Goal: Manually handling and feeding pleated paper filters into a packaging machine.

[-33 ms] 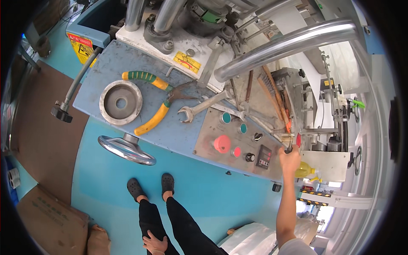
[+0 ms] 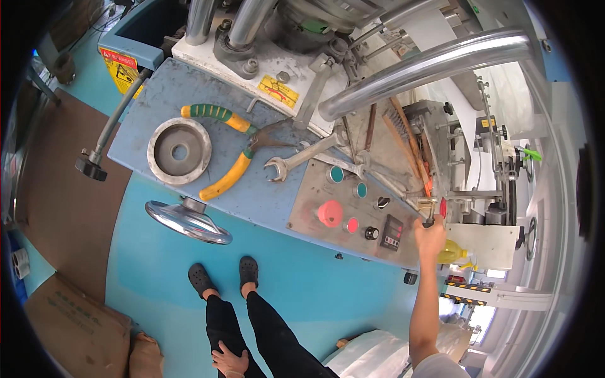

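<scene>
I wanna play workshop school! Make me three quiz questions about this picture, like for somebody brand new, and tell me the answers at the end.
1. True or false: in the picture, the round metal part with a hole in its middle lies to the right of the wrenches.

2. What does the left hand rest on?
A) a wrench
B) a black trouser leg
C) the handwheel

3. Which hand is nearer to the small digital display?

Key:
1. False; it lies to their left.
2. B
3. The right hand.
</scene>
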Action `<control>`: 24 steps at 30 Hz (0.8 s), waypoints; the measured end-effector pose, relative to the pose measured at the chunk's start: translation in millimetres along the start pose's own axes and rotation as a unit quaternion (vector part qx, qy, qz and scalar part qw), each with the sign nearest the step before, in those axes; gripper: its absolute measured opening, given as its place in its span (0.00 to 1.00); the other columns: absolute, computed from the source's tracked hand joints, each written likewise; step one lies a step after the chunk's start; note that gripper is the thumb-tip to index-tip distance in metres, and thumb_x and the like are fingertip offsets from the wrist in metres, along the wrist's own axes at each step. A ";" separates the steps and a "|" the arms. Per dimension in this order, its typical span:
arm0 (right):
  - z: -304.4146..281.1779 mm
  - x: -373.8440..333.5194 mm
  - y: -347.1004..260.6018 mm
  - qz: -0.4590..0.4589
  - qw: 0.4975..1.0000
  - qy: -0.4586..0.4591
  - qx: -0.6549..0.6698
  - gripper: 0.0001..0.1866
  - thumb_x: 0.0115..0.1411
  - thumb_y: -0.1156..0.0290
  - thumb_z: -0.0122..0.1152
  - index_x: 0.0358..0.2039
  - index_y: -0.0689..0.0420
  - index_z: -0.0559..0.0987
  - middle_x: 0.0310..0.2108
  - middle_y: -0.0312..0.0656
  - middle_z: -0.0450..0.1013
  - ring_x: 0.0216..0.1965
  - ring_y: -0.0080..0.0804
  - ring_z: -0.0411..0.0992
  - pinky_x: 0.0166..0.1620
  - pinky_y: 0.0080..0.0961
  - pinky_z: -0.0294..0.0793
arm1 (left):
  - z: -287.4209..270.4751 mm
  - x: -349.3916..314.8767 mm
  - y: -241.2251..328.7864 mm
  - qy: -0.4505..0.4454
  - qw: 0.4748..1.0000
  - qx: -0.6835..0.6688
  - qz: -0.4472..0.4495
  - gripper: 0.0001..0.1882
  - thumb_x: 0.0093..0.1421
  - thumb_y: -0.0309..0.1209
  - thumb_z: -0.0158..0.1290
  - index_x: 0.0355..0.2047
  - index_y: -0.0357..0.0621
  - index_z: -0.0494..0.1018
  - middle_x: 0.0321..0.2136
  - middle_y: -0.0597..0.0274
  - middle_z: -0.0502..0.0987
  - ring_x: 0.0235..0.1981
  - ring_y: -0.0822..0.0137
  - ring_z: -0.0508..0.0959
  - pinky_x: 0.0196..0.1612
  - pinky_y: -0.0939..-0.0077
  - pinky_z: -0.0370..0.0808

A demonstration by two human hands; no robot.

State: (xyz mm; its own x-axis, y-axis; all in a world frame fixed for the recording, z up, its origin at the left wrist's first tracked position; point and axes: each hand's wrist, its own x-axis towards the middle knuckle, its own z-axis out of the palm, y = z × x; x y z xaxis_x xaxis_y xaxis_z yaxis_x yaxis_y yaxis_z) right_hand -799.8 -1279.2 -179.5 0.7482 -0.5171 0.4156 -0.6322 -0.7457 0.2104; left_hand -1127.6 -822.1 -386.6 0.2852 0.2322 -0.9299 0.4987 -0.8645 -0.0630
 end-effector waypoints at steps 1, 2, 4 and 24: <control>0.4 -0.8 -1.4 -0.001 1.000 -0.001 -0.001 0.23 0.47 0.57 0.67 0.36 0.63 0.78 0.27 0.59 0.77 0.34 0.60 0.77 0.37 0.48 0.76 | 0.1 0.0 0.5 -0.002 1.000 -0.002 -0.003 0.49 0.54 0.62 0.55 0.69 0.52 0.50 0.56 0.42 0.63 0.53 0.40 0.69 0.53 0.43 0.68; -0.2 -1.9 -3.7 0.000 1.000 -0.004 -0.001 0.23 0.48 0.57 0.67 0.37 0.63 0.78 0.27 0.59 0.77 0.33 0.60 0.77 0.37 0.48 0.75 | 0.1 0.0 0.9 -0.004 1.000 -0.004 -0.007 0.50 0.54 0.62 0.55 0.69 0.52 0.50 0.56 0.42 0.63 0.53 0.40 0.69 0.53 0.43 0.67; -0.7 -2.5 -6.3 -0.002 1.000 -0.008 -0.002 0.23 0.49 0.57 0.67 0.37 0.63 0.78 0.26 0.59 0.77 0.33 0.60 0.77 0.37 0.47 0.75 | -1.4 -1.4 2.3 -0.011 1.000 -0.007 -0.010 0.50 0.54 0.62 0.55 0.69 0.52 0.50 0.56 0.41 0.63 0.53 0.40 0.68 0.54 0.43 0.67; -3.9 -2.5 -15.4 0.040 0.999 -0.028 -0.022 0.23 0.49 0.57 0.66 0.39 0.63 0.78 0.31 0.61 0.77 0.36 0.62 0.76 0.40 0.49 0.75 | 27.9 3.8 6.0 0.019 0.999 0.013 -0.029 0.50 0.52 0.65 0.55 0.68 0.53 0.52 0.52 0.44 0.65 0.52 0.42 0.68 0.51 0.40 0.67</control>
State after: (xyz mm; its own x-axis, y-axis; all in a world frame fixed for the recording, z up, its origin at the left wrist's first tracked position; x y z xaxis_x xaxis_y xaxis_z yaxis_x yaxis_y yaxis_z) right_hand -792.8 -1264.8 -180.4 0.7046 -0.5974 0.3829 -0.6974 -0.6826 0.2183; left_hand -1146.3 -838.9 -400.6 0.2876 0.2993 -0.9098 0.4937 -0.8603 -0.1270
